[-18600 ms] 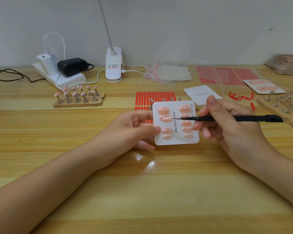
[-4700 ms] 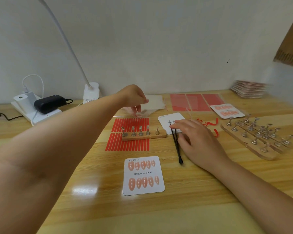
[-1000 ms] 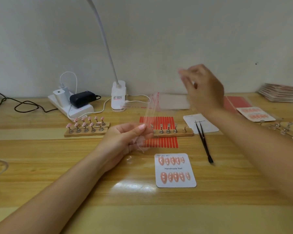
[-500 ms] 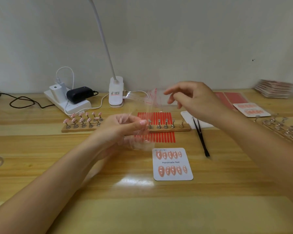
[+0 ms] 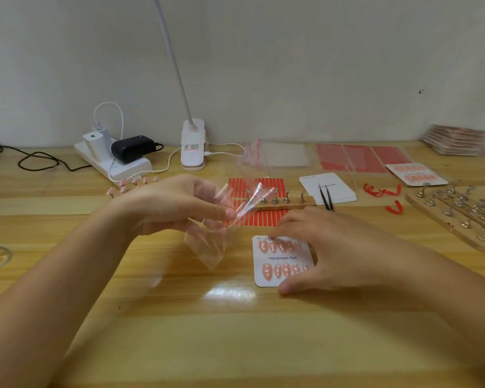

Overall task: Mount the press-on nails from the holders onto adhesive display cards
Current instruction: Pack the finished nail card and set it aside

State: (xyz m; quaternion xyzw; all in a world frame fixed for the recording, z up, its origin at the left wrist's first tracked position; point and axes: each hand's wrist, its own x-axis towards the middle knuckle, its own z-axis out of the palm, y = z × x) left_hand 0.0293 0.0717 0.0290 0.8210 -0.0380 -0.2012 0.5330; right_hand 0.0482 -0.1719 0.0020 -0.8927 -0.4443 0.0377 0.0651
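A white display card printed "Handmade Nail" lies on the wooden table with two rows of pink press-on nails stuck on it. My right hand rests over its right side, fingers at the top edge and thumb at the bottom edge, closing on it. My left hand is raised left of the card and pinches a clear plastic sleeve that hangs down from the fingers. Behind the card stands a wooden holder with bare metal stands. A second holder with pink nails peeks out behind my left hand.
Black tweezers lie across a blank white card. Red adhesive strips lie under the bare holder. More holders sit at right, with packed cards behind. A lamp base and power strip stand at the back.
My right hand came down from the air onto the finished card. My left hand stayed raised with the clear sleeve, which now hangs lower and more unfolded.
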